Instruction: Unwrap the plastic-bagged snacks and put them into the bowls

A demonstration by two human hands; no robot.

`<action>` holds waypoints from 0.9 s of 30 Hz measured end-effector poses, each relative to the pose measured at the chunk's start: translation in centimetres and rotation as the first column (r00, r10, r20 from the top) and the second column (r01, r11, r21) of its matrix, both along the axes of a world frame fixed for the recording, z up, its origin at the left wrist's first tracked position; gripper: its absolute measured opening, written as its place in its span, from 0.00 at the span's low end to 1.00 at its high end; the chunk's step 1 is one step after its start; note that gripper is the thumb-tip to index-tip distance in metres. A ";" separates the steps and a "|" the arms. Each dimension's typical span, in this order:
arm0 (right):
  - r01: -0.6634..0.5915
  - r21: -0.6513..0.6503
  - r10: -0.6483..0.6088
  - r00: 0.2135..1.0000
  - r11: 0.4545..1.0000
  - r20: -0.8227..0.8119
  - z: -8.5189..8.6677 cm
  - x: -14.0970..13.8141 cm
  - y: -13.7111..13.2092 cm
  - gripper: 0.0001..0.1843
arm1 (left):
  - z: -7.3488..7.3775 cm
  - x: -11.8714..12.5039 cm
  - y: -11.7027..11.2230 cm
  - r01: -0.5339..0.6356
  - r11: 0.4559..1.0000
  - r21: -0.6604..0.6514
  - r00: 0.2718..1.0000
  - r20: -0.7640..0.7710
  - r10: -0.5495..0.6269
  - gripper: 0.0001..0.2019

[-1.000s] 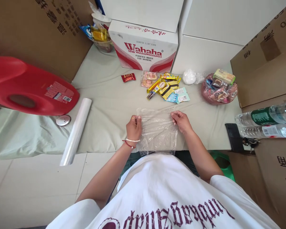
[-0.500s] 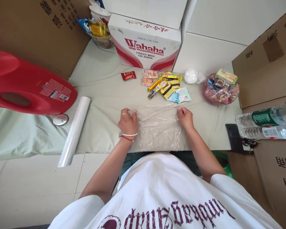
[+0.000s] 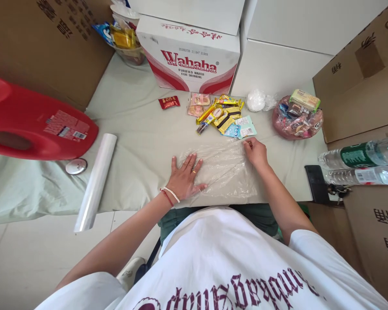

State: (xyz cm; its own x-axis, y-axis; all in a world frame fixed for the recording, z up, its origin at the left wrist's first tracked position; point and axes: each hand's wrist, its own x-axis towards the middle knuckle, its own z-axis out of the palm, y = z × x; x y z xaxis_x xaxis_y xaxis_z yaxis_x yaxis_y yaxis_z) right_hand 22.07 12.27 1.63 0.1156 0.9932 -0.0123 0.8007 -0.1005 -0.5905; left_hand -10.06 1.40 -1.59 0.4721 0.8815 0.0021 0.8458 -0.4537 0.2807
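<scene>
A thin, wrinkled sheet of clear plastic film [image 3: 224, 172] lies on the cloth-covered table in front of me. My left hand [image 3: 184, 176] rests flat on its left part, fingers spread and palm down. At the sheet's upper right corner, my right hand [image 3: 256, 153] is closed in a pinch on the film's edge. Just beyond the film lies a small pile of wrapped snacks [image 3: 226, 118], mostly in yellow packets. Left of that pile are a pink snack packet [image 3: 198, 104] and a red packet [image 3: 169, 102].
A clear plastic roll [image 3: 96, 183] overhangs the front edge at left, near a red jug [image 3: 35, 116] and a round tin [image 3: 76, 166]. A Wahaba-style "Wahaha" carton [image 3: 187, 60] stands behind. Right are a snack-filled bowl [image 3: 295, 118], bottles [image 3: 362, 155] and a black phone [image 3: 317, 184].
My left hand has let go of the film's upper left corner and now lies spread flat on it, lower down. The right hand keeps its pinch, slightly farther right and up.
</scene>
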 end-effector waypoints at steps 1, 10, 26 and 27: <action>0.004 0.052 -0.005 1.000 0.999 0.022 0.5 0.0 -0.5 0.18 | -0.1 0.0 -0.1 0.002 1.000 0.005 1.000 -0.009 -0.002 0.48; -0.763 -0.151 0.755 0.645 0.628 -0.121 1.6 1.1 -10.1 0.28 | 0.4 -1.0 -0.3 0.025 1.000 -0.002 0.999 -0.031 -0.025 0.56; -0.756 0.004 0.618 0.538 0.654 0.574 1.9 -13.9 9.8 0.21 | 1.1 -1.9 -0.3 0.013 0.999 -0.048 1.000 -0.015 -0.014 0.51; -0.768 -0.001 0.617 0.513 0.640 0.597 1.5 -14.0 9.9 0.21 | 1.1 -1.9 -0.4 0.008 0.999 -0.049 1.000 -0.009 -0.009 0.49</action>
State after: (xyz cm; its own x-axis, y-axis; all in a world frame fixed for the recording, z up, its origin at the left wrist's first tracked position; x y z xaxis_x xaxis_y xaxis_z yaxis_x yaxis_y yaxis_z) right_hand 8.10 22.14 3.12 -0.6992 0.7126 0.0583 0.7140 0.7002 0.0043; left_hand -11.99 1.02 -0.47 0.4795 0.8764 -0.0452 0.8447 -0.4470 0.2945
